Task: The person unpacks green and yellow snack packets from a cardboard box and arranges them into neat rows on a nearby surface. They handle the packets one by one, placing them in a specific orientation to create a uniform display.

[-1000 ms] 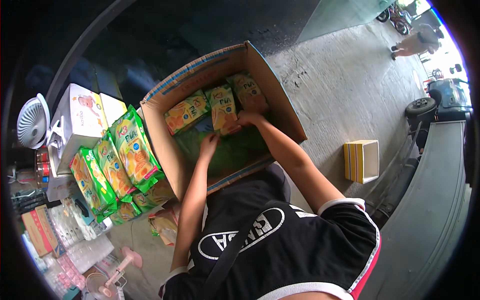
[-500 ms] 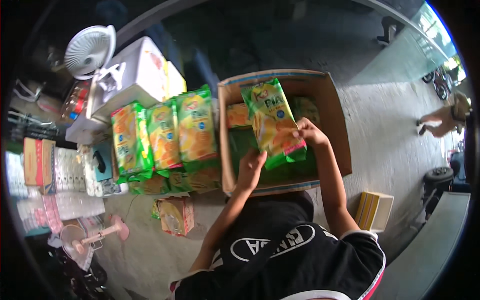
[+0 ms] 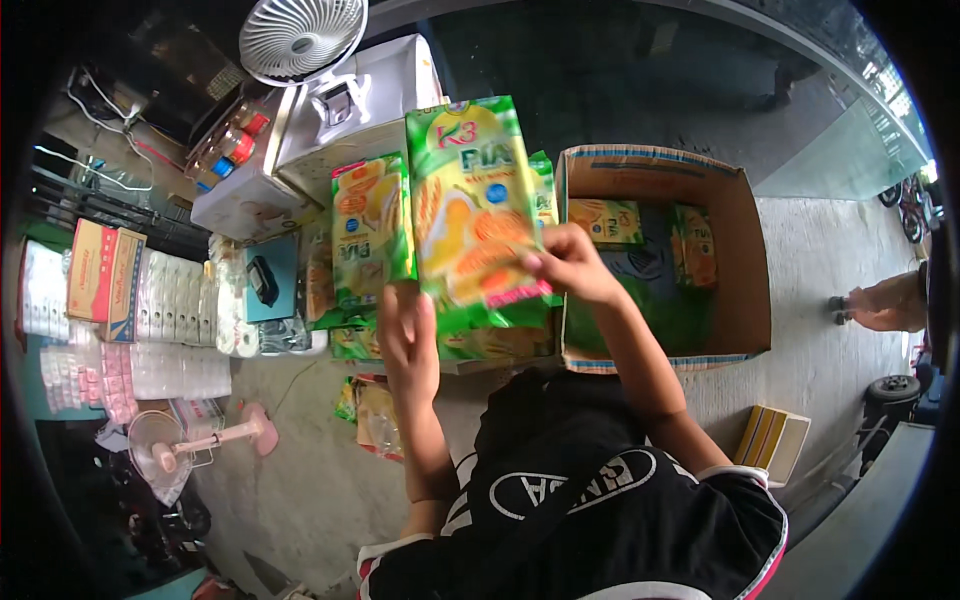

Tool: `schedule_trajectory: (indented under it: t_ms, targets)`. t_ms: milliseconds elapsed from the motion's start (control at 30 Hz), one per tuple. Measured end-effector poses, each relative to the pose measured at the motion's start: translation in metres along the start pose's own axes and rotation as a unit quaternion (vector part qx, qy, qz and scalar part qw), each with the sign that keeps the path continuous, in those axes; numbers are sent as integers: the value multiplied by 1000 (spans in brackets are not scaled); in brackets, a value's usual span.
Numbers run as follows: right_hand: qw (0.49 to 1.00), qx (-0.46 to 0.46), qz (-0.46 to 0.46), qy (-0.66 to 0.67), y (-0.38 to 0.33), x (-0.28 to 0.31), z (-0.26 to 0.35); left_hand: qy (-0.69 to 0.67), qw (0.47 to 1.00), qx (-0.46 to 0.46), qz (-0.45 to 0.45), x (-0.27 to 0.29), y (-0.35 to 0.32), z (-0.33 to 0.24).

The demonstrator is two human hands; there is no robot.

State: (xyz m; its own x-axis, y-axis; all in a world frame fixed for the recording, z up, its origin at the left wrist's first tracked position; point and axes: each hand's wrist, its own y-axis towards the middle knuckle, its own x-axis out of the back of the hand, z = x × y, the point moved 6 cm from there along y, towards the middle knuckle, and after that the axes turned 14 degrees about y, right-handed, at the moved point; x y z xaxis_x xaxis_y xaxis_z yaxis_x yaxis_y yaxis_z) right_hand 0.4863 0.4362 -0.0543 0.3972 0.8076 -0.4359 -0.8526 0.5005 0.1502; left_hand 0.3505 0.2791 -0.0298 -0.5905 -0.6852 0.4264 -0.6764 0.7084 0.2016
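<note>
A green and yellow pastry packet [image 3: 465,200] is held up over a row of similar packets. My right hand [image 3: 580,265] pinches its lower right edge, thumb on the front. At the lower left corner, my left hand [image 3: 408,345] grips it, its fingers partly hidden behind and slightly blurred. Left of the held packet stands another pastry packet [image 3: 365,225]; a further one behind is mostly covered. To the right, an open cardboard box [image 3: 738,270] holds a few packets, one lying at the back [image 3: 605,220] and another by the right wall [image 3: 695,245].
Behind the row are a white box [image 3: 390,85] and a white fan [image 3: 303,40]. A teal box with a dark device [image 3: 263,281] lies to the left, near stacked white rolls [image 3: 180,295]. On the floor stand a pink fan [image 3: 215,440] and a yellow-striped box [image 3: 770,440].
Both hands have carried the packet leftward, out from over the cardboard box to above the packet row. The view has shifted, so the surroundings appear further right.
</note>
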Motion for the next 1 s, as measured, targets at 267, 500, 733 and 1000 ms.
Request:
schedule_trajectory:
  t_ms: [267, 500, 733, 1000]
  targets:
    - [965, -39, -240, -96, 35, 24, -102, 274, 949, -152, -23, 38, 15, 15]
    - [979, -133, -151, 43, 16, 27, -85, 359, 906, -191, 115, 10, -6, 33]
    - [972, -110, -192, -77, -85, 140, -48, 283, 947, -133, 79, -14, -36, 25]
    - [836, -345, -341, -256, -211, 293, -49, 255, 919, -227, 199, -139, -70, -43]
